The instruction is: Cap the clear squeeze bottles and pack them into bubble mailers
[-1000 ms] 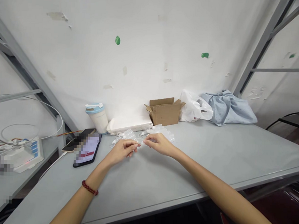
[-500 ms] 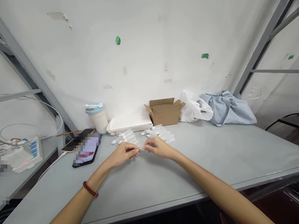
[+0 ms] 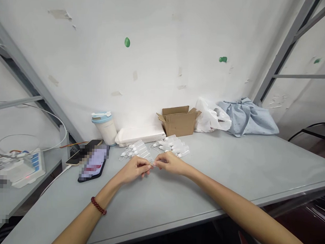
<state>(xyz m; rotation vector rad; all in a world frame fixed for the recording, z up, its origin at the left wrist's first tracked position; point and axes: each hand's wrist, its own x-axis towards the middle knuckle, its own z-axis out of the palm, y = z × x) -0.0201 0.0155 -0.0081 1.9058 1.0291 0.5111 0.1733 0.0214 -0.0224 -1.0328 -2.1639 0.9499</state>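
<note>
My left hand [image 3: 136, 169] is closed in a pinch over the grey table [image 3: 176, 197], a red bead bracelet on its wrist. Its fingertips nearly meet those of my right hand [image 3: 170, 163], which is pinched too. Whatever lies between the fingertips is too small to make out. Just behind my left hand is a group of clear tubes [image 3: 141, 148] with white caps and thin loops. A second group of clear tubes [image 3: 177, 145] lies behind my right hand.
Along the wall stand a cup [image 3: 106, 129], a white stack [image 3: 140, 134], an open cardboard box [image 3: 180, 123], a white plastic bag [image 3: 209, 116] and a blue cloth bag [image 3: 249, 118]. Two phones [image 3: 95, 166] lie at the left, near a power strip [image 3: 35, 167].
My right hand has shifted slightly left, with its fingertips closer to my left hand. The view has moved a little.
</note>
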